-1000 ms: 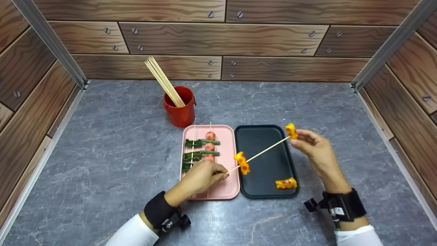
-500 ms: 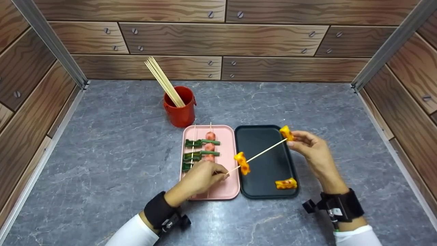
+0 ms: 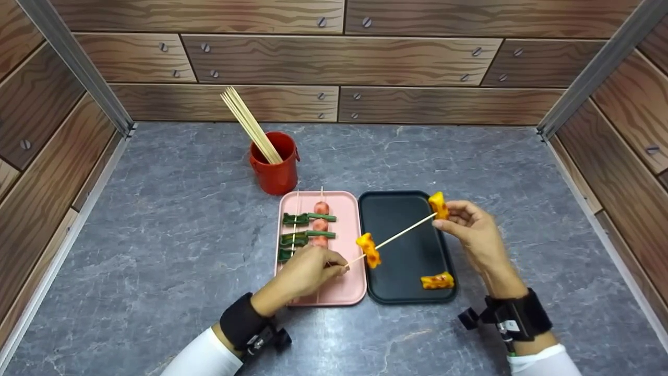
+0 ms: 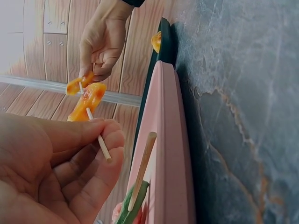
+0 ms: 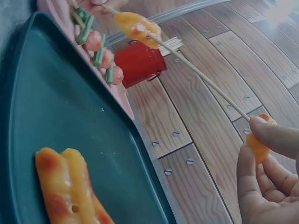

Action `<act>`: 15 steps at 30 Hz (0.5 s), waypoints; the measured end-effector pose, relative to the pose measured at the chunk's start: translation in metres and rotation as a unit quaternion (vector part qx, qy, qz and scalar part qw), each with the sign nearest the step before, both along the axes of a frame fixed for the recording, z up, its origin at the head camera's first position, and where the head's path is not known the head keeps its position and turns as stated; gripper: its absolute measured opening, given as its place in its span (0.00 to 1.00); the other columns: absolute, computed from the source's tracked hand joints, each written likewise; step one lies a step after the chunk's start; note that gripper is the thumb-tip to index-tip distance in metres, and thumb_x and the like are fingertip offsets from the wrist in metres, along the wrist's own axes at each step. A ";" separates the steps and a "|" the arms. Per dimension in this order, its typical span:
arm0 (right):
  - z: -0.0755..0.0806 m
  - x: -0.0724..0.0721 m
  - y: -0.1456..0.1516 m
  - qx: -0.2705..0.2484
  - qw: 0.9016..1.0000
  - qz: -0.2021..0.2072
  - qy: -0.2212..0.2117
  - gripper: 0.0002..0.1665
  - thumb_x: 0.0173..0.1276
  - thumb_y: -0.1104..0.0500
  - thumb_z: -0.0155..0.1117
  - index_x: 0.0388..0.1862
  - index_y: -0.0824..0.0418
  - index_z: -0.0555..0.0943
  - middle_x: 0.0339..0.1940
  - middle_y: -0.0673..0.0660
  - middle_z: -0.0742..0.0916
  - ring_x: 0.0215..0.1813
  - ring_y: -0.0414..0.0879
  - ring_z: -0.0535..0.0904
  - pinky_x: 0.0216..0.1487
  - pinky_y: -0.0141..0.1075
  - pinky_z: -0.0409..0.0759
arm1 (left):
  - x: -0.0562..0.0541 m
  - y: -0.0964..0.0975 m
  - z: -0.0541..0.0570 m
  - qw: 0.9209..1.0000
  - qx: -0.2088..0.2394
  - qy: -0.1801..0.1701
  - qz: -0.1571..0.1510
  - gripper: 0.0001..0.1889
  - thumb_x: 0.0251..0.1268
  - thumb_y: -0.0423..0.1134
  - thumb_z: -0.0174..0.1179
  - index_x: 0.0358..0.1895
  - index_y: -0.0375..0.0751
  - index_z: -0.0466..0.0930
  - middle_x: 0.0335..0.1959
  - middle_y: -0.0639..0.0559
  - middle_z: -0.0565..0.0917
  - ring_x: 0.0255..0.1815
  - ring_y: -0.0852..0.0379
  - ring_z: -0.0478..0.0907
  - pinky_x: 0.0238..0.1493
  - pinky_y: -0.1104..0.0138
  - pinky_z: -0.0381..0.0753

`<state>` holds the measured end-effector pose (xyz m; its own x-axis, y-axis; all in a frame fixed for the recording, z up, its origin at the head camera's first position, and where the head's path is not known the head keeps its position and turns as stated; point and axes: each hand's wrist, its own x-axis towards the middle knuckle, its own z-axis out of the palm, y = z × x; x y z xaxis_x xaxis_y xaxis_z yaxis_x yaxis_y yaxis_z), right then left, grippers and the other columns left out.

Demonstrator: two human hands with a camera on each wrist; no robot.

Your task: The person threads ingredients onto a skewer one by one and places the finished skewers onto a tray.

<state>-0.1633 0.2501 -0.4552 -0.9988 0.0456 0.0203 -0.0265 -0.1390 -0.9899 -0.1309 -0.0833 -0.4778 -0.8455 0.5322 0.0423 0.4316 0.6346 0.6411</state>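
My left hand (image 3: 312, 270) pinches a thin wooden skewer (image 3: 404, 231) near its lower end, over the pink tray (image 3: 347, 219). A yellow-orange food piece (image 3: 369, 250) is threaded on the skewer not far from those fingers. My right hand (image 3: 477, 237) holds a second yellow-orange piece (image 3: 438, 205) between thumb and fingers, right at the skewer's far tip. The skewer slants up to the right above the dark tray (image 3: 396, 282). One more such piece (image 5: 70, 191), with a small hole in it, lies on the dark tray.
On the pink tray lie a skewer of green pepper-like pieces (image 3: 294, 238) and one of pink balls (image 3: 321, 208). Behind the trays stands a red bucket (image 3: 275, 175) with several bare skewers (image 3: 250, 125) leaning left. Wood-patterned walls (image 3: 334, 57) enclose the grey tabletop (image 3: 182, 209).
My right hand has moved slightly left with its food piece, which now sits at the skewer's tip and has turned more upright. My left hand stays almost still.
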 end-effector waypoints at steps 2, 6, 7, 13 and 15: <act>0.001 0.001 -0.001 -0.001 1.000 0.004 0.008 0.22 0.62 0.80 0.70 0.43 0.54 0.86 0.36 0.47 0.91 0.39 0.37 0.86 0.44 0.26 0.87 | 0.000 0.000 0.000 1.000 -0.002 -0.003 0.001 0.06 0.71 0.39 0.68 0.43 0.46 0.94 0.41 0.53 0.94 0.45 0.52 0.87 0.51 0.60 0.84; 0.003 0.003 0.001 -0.024 0.999 0.019 0.013 0.19 0.69 0.78 0.66 0.45 0.55 0.87 0.39 0.49 0.91 0.41 0.39 0.87 0.45 0.27 0.87 | -0.001 0.000 -0.001 1.000 -0.006 -0.007 0.007 0.06 0.72 0.39 0.68 0.43 0.46 0.94 0.41 0.53 0.94 0.44 0.52 0.87 0.48 0.61 0.83; 0.004 0.003 0.001 -0.032 0.999 0.023 0.016 0.19 0.70 0.77 0.65 0.45 0.55 0.87 0.40 0.49 0.91 0.42 0.39 0.88 0.45 0.27 0.87 | -0.001 0.000 -0.001 1.000 -0.005 -0.009 0.008 0.06 0.72 0.39 0.68 0.43 0.46 0.94 0.41 0.53 0.94 0.44 0.53 0.87 0.48 0.61 0.83; 0.003 0.003 0.002 -0.043 0.998 0.032 0.034 0.15 0.68 0.74 0.70 0.46 0.58 0.88 0.41 0.51 0.92 0.43 0.41 0.88 0.46 0.27 0.88 | 0.000 0.000 -0.001 1.000 -0.003 -0.007 0.007 0.06 0.71 0.39 0.68 0.43 0.46 0.94 0.41 0.53 0.94 0.44 0.52 0.88 0.48 0.61 0.84; 0.004 0.004 0.001 -0.038 0.998 0.033 0.028 0.14 0.68 0.74 0.70 0.46 0.58 0.88 0.40 0.51 0.91 0.43 0.41 0.87 0.46 0.27 0.87 | 0.000 0.000 -0.001 1.000 -0.002 0.000 0.004 0.06 0.72 0.39 0.68 0.43 0.46 0.94 0.41 0.53 0.94 0.44 0.52 0.88 0.48 0.61 0.85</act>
